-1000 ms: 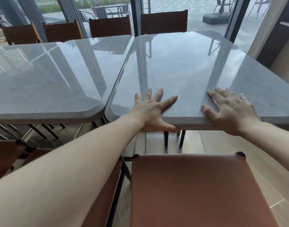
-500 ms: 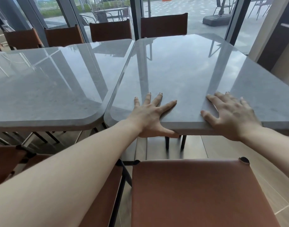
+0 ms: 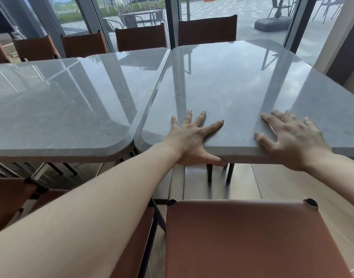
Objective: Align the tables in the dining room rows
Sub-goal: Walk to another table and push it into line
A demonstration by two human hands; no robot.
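Two grey stone-topped tables stand side by side. The left table (image 3: 57, 109) and the right table (image 3: 232, 87) meet along their inner edges, with the rounded near corners touching or nearly so. My left hand (image 3: 190, 137) lies on the right table's near edge, fingers spread flat on top and thumb hooked under the rim. My right hand (image 3: 292, 137) presses flat on the same table's top at the near edge, further right, thumb on top.
A brown leather chair (image 3: 242, 237) stands right in front of me under the right table's edge, another chair (image 3: 9, 197) at my left. Several brown chairs (image 3: 207, 31) line the far side by the glass wall. A wall (image 3: 344, 47) is close on the right.
Both hands keep their places on the right table's near edge. The view has shifted slightly, so the tables sit a bit lower in the frame; the seam between them looks about the same.
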